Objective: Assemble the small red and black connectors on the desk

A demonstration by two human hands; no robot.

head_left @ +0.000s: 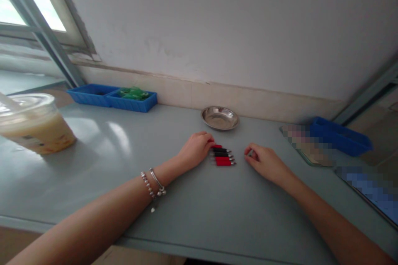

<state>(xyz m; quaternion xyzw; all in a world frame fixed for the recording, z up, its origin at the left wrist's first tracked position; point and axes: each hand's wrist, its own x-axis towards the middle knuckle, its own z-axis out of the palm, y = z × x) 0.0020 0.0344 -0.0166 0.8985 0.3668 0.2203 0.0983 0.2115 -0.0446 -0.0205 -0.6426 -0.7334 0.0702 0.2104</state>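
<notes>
Pale grey counter (217, 219): my left fingers (207, 139) curled narrow, touching row of red-and-black metal-tipped plugs (222, 155); right fingers (253, 149) curled narrow just beside, grip unclear.

Head view, angled down at desk (199, 223) (close, probably).

From my feed, the left wrist (168, 169) has a beaded bracelet (147, 184) and a silver bangle (157, 180), plus a small dangling charm (152, 209).
</notes>
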